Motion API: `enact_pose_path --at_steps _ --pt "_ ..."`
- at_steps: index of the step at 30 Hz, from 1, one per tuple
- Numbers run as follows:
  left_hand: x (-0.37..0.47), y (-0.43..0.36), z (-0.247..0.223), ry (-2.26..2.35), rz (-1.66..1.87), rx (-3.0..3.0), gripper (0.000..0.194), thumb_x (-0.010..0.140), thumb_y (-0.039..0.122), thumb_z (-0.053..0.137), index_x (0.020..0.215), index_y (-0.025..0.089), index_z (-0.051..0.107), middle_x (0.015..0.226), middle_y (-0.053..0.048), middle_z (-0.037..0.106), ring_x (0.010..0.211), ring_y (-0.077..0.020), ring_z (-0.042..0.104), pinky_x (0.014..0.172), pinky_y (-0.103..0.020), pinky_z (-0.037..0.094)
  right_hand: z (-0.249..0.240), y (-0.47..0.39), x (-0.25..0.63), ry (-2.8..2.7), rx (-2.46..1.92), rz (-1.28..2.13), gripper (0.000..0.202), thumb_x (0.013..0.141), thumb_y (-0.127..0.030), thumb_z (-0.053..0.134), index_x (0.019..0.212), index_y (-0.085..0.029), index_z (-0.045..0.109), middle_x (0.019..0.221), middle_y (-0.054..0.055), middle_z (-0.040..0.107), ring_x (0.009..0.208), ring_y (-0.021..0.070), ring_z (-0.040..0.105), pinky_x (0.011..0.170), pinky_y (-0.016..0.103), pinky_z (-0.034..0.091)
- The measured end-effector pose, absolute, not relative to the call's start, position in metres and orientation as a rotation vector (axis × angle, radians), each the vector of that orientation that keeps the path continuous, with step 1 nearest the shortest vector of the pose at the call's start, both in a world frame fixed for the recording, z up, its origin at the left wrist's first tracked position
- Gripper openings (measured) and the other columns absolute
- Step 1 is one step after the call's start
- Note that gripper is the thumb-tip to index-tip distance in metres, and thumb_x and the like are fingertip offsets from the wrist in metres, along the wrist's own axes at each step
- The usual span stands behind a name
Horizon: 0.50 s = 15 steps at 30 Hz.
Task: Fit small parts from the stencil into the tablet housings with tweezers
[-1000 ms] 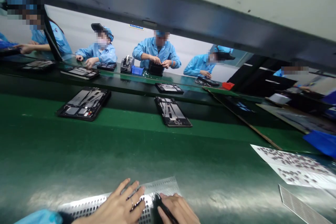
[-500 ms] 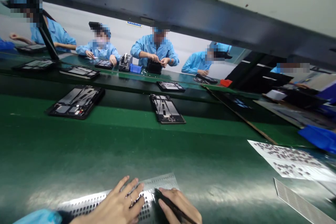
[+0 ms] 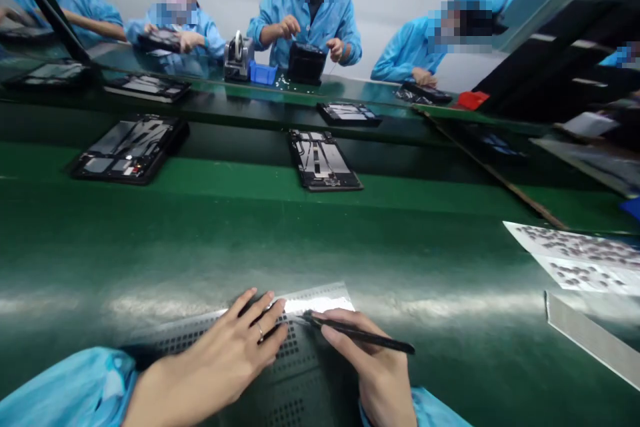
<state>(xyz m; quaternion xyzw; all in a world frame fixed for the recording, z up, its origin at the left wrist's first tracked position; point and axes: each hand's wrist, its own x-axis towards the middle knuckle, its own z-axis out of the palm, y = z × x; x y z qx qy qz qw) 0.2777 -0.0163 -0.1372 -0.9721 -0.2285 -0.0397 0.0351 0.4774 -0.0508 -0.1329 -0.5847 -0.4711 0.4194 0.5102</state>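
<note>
A clear plastic sheet (image 3: 320, 300) with rows of small dark square pads lies on the green bench in front of me. My left hand (image 3: 240, 347) rests on it, palm down with fingers spread, a ring on one finger. My right hand (image 3: 375, 360) pinches slim black tweezers (image 3: 365, 335) between thumb and fingers. Their tip points left and sits at the pads beside my left fingertips. Whether the tip grips a pad is too small to tell. Part of the sheet is hidden under my left hand.
Opened tablets, one at left (image 3: 127, 150) and one at centre (image 3: 325, 160), lie beyond the sheet. To the right are a white sheet (image 3: 565, 270) with dark round pieces and a grey strip (image 3: 595, 337). Several co-workers in blue sit across the line near a blue bin (image 3: 263, 73).
My view has shifted, so the hands and tablets appear higher in the picture. The tweezers now lie flatter in my right hand. Across the line, a co-worker has lifted a tablet.
</note>
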Motion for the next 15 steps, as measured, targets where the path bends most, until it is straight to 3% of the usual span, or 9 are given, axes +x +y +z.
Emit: enact_pose_path --at_steps 6,15 --pt "0.277 -0.017 -0.137 -0.683 -0.212 -2.998 0.036 0.081 0.011 0.043 0.117 0.013 0.042 0.124 -0.010 0.047 0.119 -0.0240 0.036 0.098 -0.043 0.032 -0.132 -0.050 0.467 -0.948 -1.435 1.141 0.003 0.064 -0.023 0.067 0.066 -0.023 0.069 0.068 0.000 0.069 0.066 0.0150 0.064 0.060 0.017 0.050" --pt "0.276 -0.016 -0.124 -0.656 -0.130 -3.071 0.049 0.073 0.003 0.048 0.120 0.011 0.040 0.127 -0.016 0.042 0.119 -0.0297 0.035 0.095 -0.046 0.034 -0.132 -0.051 0.469 -0.975 -1.455 1.155 0.005 0.066 -0.025 0.066 0.068 -0.025 0.070 0.069 -0.002 0.069 0.067 0.0121 0.062 0.062 0.014 0.047"
